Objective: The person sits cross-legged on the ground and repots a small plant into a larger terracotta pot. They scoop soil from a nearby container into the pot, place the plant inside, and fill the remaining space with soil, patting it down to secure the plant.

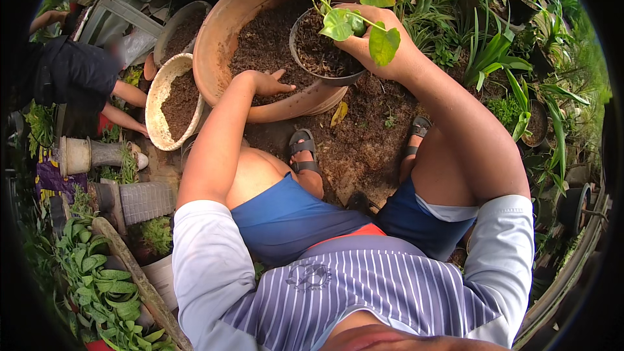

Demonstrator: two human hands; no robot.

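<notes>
My right hand grips the right rim of a dark round plant pot, its fingers partly hidden by leaves. The pot holds dark soil and a leafy green plant with some yellowing leaves. It is held tilted over the right side of a large terracotta planter. Inside the planter lies loose brown soil. My left hand is over the near part of that soil, fingers apart, palm partly hidden; nothing shows in it.
At left, another person bends with a hand at a cream pot of soil. A grey pot stands behind it. Potted plants crowd the right. A yellow leaf lies on the soil-strewn ground by my sandalled feet.
</notes>
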